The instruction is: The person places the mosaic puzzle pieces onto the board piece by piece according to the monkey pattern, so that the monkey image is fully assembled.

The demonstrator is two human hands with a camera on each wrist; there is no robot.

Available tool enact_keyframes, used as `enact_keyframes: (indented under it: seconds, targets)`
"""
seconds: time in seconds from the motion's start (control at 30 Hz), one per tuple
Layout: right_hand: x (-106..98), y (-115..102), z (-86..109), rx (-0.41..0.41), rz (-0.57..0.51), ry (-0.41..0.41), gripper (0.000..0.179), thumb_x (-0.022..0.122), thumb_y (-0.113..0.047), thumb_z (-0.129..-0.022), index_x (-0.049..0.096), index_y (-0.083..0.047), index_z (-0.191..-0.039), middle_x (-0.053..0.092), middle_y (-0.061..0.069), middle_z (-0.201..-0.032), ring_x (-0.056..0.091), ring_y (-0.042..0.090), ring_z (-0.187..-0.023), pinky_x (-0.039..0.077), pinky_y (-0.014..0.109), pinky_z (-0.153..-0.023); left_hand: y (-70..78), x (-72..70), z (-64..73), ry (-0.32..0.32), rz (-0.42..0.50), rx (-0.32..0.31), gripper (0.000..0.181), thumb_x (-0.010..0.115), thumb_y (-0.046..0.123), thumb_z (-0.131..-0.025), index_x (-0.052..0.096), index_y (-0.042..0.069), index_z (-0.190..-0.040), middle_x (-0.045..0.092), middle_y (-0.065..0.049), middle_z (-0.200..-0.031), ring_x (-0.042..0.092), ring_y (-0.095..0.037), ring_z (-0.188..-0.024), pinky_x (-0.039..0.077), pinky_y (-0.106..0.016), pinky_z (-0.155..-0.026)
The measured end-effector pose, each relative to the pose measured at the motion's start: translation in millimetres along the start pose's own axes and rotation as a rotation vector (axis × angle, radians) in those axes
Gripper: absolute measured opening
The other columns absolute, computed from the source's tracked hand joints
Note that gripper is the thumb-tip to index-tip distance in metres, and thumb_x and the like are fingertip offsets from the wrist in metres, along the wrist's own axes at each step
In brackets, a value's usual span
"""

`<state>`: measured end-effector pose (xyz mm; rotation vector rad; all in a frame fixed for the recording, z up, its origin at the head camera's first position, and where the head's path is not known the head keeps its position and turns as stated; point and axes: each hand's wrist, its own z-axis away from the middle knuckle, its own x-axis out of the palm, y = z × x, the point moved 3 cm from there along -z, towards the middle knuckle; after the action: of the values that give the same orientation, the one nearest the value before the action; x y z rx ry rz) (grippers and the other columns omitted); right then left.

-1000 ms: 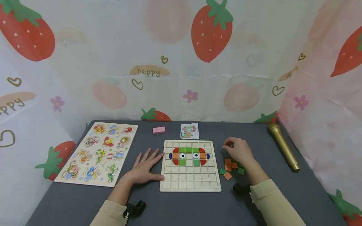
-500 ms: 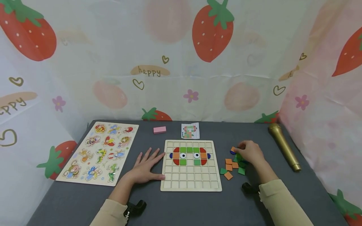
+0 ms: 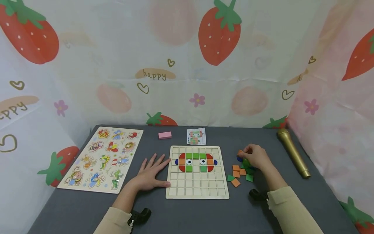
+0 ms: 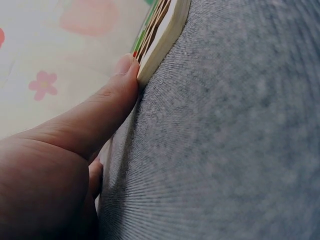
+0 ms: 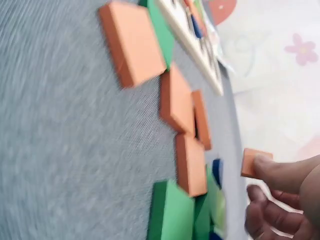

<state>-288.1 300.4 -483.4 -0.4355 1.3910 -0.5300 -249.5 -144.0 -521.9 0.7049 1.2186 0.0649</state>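
My left hand [image 3: 150, 175] lies flat with its fingers spread at the left side of a wooden grid board [image 3: 197, 197]. Its thumb [image 4: 117, 92] touches the board's edge. Red, orange, green and blue tiles and two eye tiles form a face-like pattern in the upper rows. To the right of the board, my right hand [image 3: 257, 157] pinches a small orange square tile [image 5: 248, 163] between thumb and fingers, held over the loose pile. Under it lie a blue tile [image 3: 239, 159], several green tiles [image 3: 249, 177] and several orange tiles [image 3: 235, 182].
A small printed card [image 3: 196, 136] with a coloured pattern lies behind the board, and a pink block [image 3: 165, 135] is left of it. An insect picture puzzle [image 3: 106, 156] is at the left. A gold cylinder [image 3: 293, 152] lies at the right on the grey table [image 3: 187, 216].
My right hand has moved from beside the board's upper right to the loose pile and taken hold of an orange tile, lifting it slightly. The left hand stays in place.
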Motion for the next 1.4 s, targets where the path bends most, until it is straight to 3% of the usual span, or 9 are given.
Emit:
enact_keyframes:
  seconds: [0.27,0.43,0.67,0.83,1.17,1.4]
  targets:
    - [3.5,-28.0,13.5,-0.114,-0.124,0.071,0.022,0.073,-0.028,-0.094,0.071,-0.007,-0.100,0.072,0.012,-0.095,0.065,0.026,-0.082,0.051,0.034,-0.066,-1.7,1.5,0.5,-0.010,-0.004,-0.015,0.101,0.071,0.069,-0.080,0.026,0.032,-0.162,0.013,-0.003,-0.171,-0.007,-0.035,-0.157,-0.010,-0.062,-0.122]
    - [15.3,-48.7,22.9,-0.148,-0.172,0.018,0.020,0.072,-0.027,-0.095,0.075,-0.009,-0.103,0.074,0.011,-0.095,0.067,0.027,-0.083,0.054,0.031,-0.064,-0.4,-0.4,-0.4,-0.003,0.007,-0.007,0.100,0.072,0.068,-0.080,0.027,0.032,-0.161,0.014,-0.003,-0.171,-0.006,-0.035,-0.157,-0.010,-0.062,-0.121]
    - [37.9,-71.1,26.9,-0.216,-0.224,-0.026,0.014,0.074,-0.022,-0.094,0.077,-0.009,-0.097,0.074,0.009,-0.089,0.063,0.021,-0.075,0.049,0.031,-0.061,2.0,-2.1,-0.5,0.000,0.001,-0.002,0.099,0.072,0.067,-0.081,0.027,0.030,-0.161,0.014,-0.004,-0.171,-0.006,-0.036,-0.157,-0.009,-0.063,-0.122]
    - [56.6,-84.6,30.5,-0.217,-0.257,-0.080,0.010,0.075,-0.022,-0.092,0.077,-0.012,-0.095,0.074,0.003,-0.084,0.064,0.020,-0.076,0.050,0.030,-0.063,2.8,-1.9,-0.1,-0.003,0.000,-0.006,0.099,0.073,0.066,-0.081,0.028,0.030,-0.161,0.014,-0.004,-0.171,-0.005,-0.036,-0.157,-0.009,-0.063,-0.122]
    - [86.9,-114.6,38.0,-0.256,-0.208,-0.125,0.006,0.079,-0.021,-0.089,0.077,-0.015,-0.088,0.070,-0.006,-0.079,0.061,0.011,-0.072,0.049,0.028,-0.065,1.2,-1.3,0.5,-0.001,0.000,-0.006,0.100,0.072,0.067,-0.080,0.027,0.031,-0.161,0.014,-0.004,-0.171,-0.005,-0.036,-0.157,-0.009,-0.063,-0.122]
    - [100.7,-126.8,41.2,-0.260,-0.238,-0.159,0.006,0.080,-0.020,-0.088,0.076,-0.016,-0.085,0.067,-0.004,-0.078,0.058,0.013,-0.072,0.048,0.029,-0.065,0.1,-0.9,0.1,-0.009,-0.005,-0.009,0.101,0.072,0.069,-0.080,0.026,0.031,-0.162,0.012,-0.003,-0.171,-0.006,-0.035,-0.157,-0.009,-0.062,-0.122]
